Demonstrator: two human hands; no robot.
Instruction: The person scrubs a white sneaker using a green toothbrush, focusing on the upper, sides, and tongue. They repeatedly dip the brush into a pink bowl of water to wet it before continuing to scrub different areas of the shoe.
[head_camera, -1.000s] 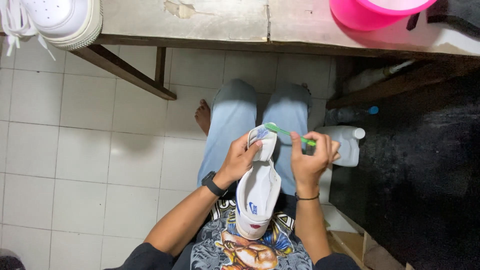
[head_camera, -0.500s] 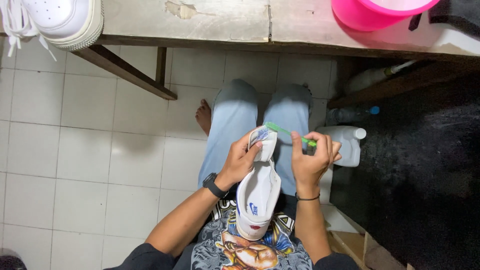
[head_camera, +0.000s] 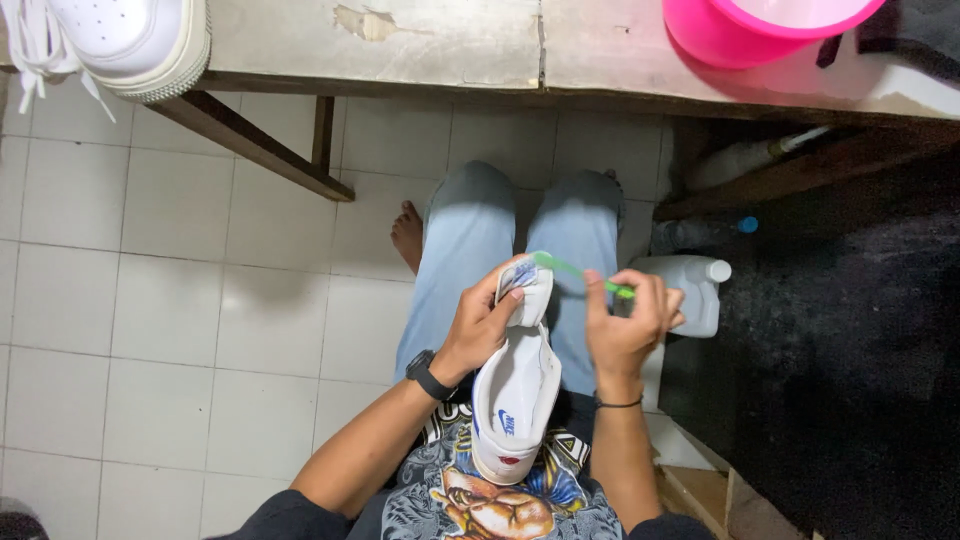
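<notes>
The white low-top sneaker (head_camera: 515, 400), sole side toward the camera, stands on its heel against the person's printed shirt, toe end raised over the lap. The left hand (head_camera: 483, 325) wraps around the upper part of the sneaker, fingers curled on its left edge, thumb near the toe; a black wristwatch (head_camera: 427, 374) sits on that wrist. The right hand (head_camera: 628, 325) is closed around the handle of a green toothbrush (head_camera: 575, 270), whose head touches the toe end of the sneaker.

Risk: the sneaker is held by one hand only; hard strokes at the toe could twist it out of that hold and drop it onto the white tiled floor (head_camera: 150, 300). Dirty spray could also reach the light blue jeans (head_camera: 465, 250).

Beyond the right hand, a white plastic jug (head_camera: 690, 290) stands on the floor. Farther off, a worn wooden bench (head_camera: 450, 40) carries a second white sneaker (head_camera: 120, 40) and a pink plastic basin (head_camera: 740, 30).
</notes>
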